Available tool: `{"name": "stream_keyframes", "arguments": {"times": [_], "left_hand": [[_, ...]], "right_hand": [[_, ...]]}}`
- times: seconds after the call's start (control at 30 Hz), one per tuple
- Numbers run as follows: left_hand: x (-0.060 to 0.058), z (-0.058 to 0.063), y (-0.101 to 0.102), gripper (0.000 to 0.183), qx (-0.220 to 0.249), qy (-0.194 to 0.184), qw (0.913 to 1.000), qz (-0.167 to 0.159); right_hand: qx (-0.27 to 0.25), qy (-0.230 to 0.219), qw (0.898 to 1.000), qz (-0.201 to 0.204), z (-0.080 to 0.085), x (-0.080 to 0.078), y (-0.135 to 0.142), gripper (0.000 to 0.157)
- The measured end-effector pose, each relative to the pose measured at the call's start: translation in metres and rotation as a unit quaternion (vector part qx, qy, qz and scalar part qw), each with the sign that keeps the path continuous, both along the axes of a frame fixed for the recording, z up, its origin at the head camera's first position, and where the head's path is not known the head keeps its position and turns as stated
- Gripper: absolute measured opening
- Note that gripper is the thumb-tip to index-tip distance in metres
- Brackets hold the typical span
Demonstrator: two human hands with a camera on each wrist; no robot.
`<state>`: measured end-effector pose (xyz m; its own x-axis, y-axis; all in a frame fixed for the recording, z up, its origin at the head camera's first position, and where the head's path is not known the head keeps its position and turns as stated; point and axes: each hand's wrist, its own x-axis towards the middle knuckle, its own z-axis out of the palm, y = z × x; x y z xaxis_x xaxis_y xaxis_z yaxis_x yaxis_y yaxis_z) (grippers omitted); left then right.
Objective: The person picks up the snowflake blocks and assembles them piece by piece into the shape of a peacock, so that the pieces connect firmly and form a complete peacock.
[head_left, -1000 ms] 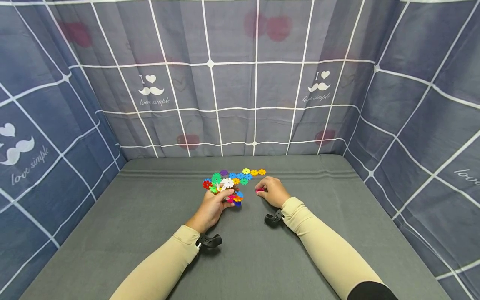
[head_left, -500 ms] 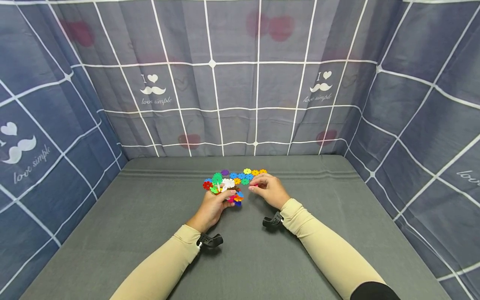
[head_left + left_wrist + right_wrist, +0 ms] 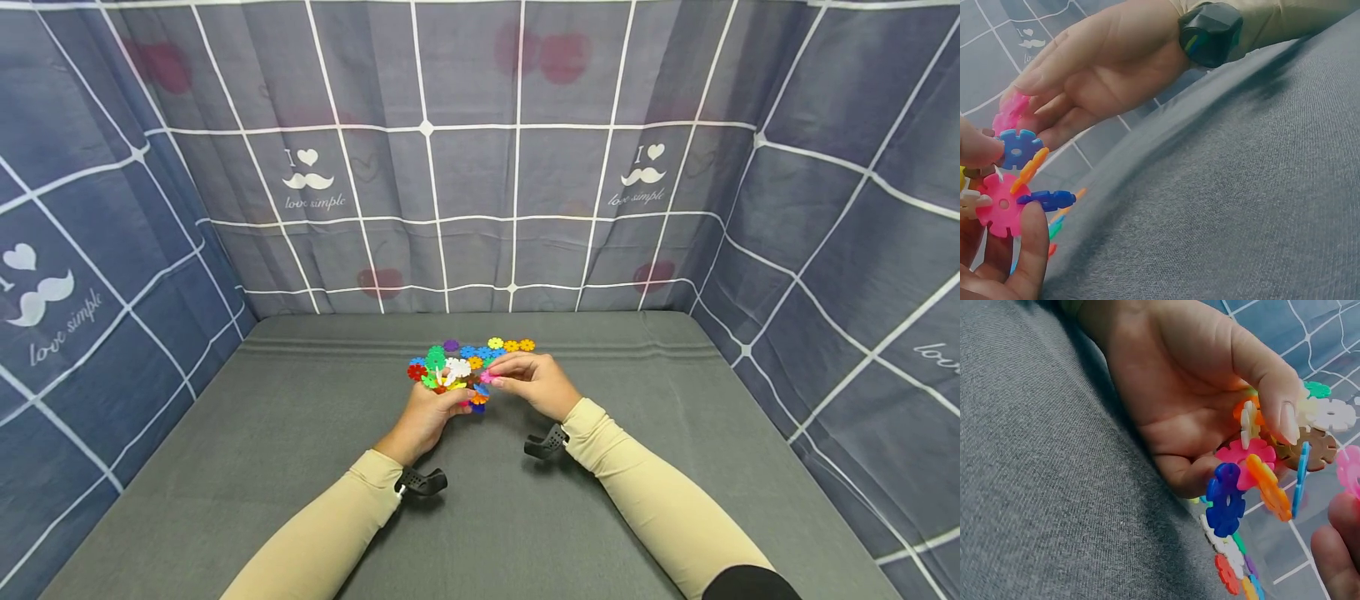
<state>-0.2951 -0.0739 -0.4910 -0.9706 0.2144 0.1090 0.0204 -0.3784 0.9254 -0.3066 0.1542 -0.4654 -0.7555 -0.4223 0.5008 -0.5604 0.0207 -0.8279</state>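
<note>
My left hand (image 3: 422, 418) grips a cluster of interlocked plastic snowflake discs, thumb on top and fingers beneath. In the right wrist view the cluster shows a brown disc (image 3: 1316, 450), a dark blue disc (image 3: 1225, 503), an orange disc (image 3: 1269, 487), a light blue disc (image 3: 1300, 481) seen edge-on and a deep pink disc (image 3: 1247, 456). Between its thumb and fingers my right hand (image 3: 546, 387) pinches a light pink snowflake disc (image 3: 1011, 114). That disc is right beside the blue disc (image 3: 1019, 150) of the cluster in the left wrist view.
Behind the hands, on the grey cloth-covered table (image 3: 637, 400), lie several loose discs, among them a yellow disc (image 3: 495, 342), an orange disc (image 3: 527, 345) and a purple disc (image 3: 451, 345). A checked curtain (image 3: 465, 175) hangs around the back and sides.
My right hand has moved left with the pink disc, from apart on the right to the cluster's right side. The left hand has stayed nearly in place with the cluster.
</note>
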Motion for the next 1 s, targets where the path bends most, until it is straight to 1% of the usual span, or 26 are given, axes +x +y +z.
{"name": "stream_keyframes", "arguments": {"times": [0.1,0.17,0.27,0.37,0.57,0.63,0.73,0.8,1.0], "left_hand": [[0.0005,0.0006,0.0,0.037,0.0,0.006,1.0,0.0],[0.0005,0.0006,-0.0004,0.035,0.009,0.008,0.9999,-0.005],[-0.0003,0.001,-0.0007,0.027,0.026,0.006,0.9995,-0.018],[-0.0002,0.0011,-0.001,0.023,0.029,0.009,0.9992,-0.025],[0.0024,0.0009,-0.0009,0.035,-0.009,0.02,0.9997,-0.011],[0.0025,0.0006,-0.0004,0.035,-0.018,0.021,0.9996,-0.007],[0.0026,0.0002,0.0004,0.029,-0.025,0.021,0.9995,-0.003],[0.003,0.0006,0.0009,0.027,-0.032,0.026,0.9991,-0.005],[0.0045,0.0026,0.0017,0.029,-0.054,0.05,0.9971,-0.021]], "right_hand": [[0.006,-0.005,1.0,0.017,-0.0006,-0.0005,0.0007,0.019],[0.01,-0.008,1.0,0.024,-0.0007,-0.0004,0.0009,0.019],[0.009,-0.012,1.0,0.026,-0.0008,0.0003,0.0003,0.019],[0.003,-0.023,0.999,0.027,-0.0003,0.0018,-0.0008,0.019],[-0.002,-0.045,0.998,0.032,-0.0016,0.0044,-0.0032,0.019],[-0.003,-0.048,0.998,0.031,-0.0024,0.0044,-0.0037,0.018],[-0.001,-0.044,0.999,0.024,-0.0033,0.0042,-0.0042,0.018],[0.002,-0.04,0.999,0.021,-0.0037,0.0042,-0.0041,0.017],[0.009,-0.037,0.999,0.018,-0.0028,0.0053,-0.0035,0.015]]}}
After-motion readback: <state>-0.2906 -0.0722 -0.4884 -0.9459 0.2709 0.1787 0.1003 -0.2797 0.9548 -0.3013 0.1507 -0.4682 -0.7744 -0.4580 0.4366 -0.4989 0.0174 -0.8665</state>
